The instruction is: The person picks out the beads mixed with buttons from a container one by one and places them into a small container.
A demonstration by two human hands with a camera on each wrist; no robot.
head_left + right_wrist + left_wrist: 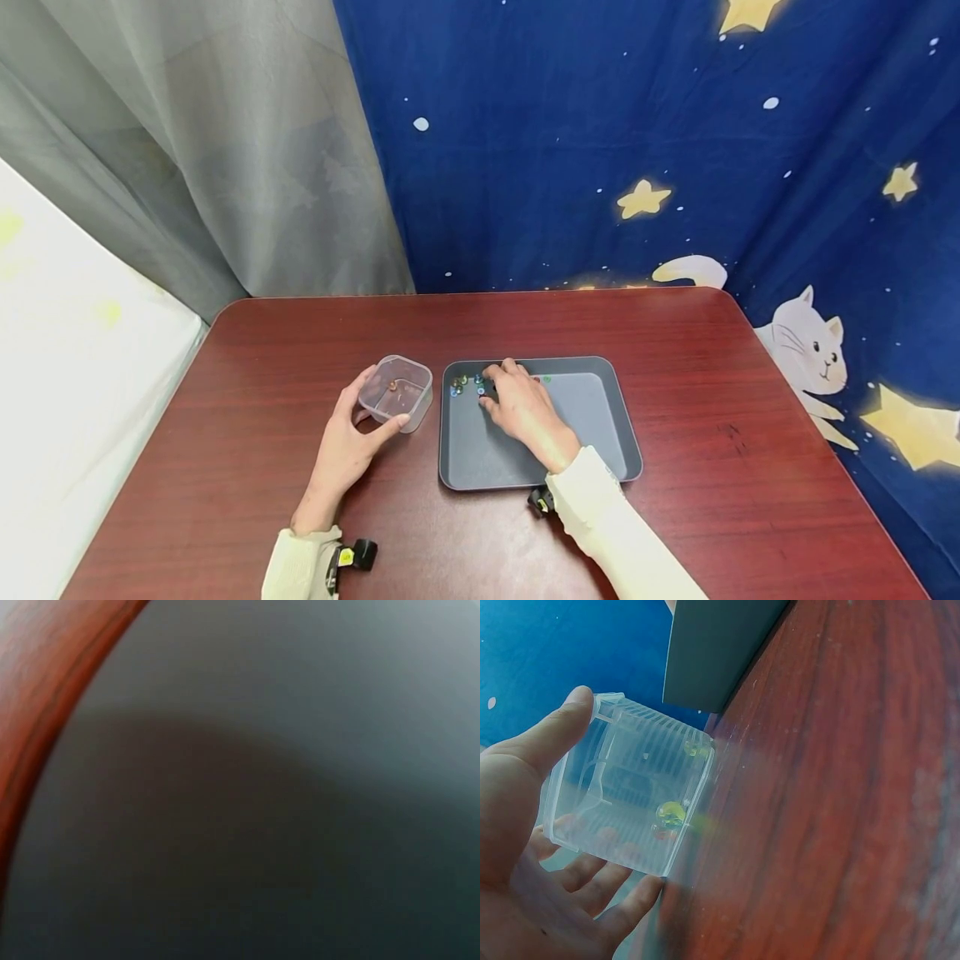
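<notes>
A person's left hand [347,435] grips a clear, squarish plastic container [405,398] beside a grey, rectangular, shallow-walled tray [483,457] on a reddish-brown, wood-grained desk [337,329]. The thumb presses one side near the rim, the fingers spread round the opposite wall.

The right hand [522,406] reaches over the tray, fingers bent downward beside small, round, multicoloured glass marbles [455,387] clustered at its far left corner; whether it pinches one cannot be told, as the right wrist view shows mostly blurred grey. A green marble [547,379] lies along the far wall.

Within the container, a glossy yellow-green marble [671,814] shows through finely ribbed, translucent walls. The container looks light and slightly flexible, best held by opposite sides below the rim without squeezing. The marbles appear hard, slick and apt to roll, suiting a fingertip pinch across the middle. The tray appears stiff and smooth, its corners rounded.
</notes>
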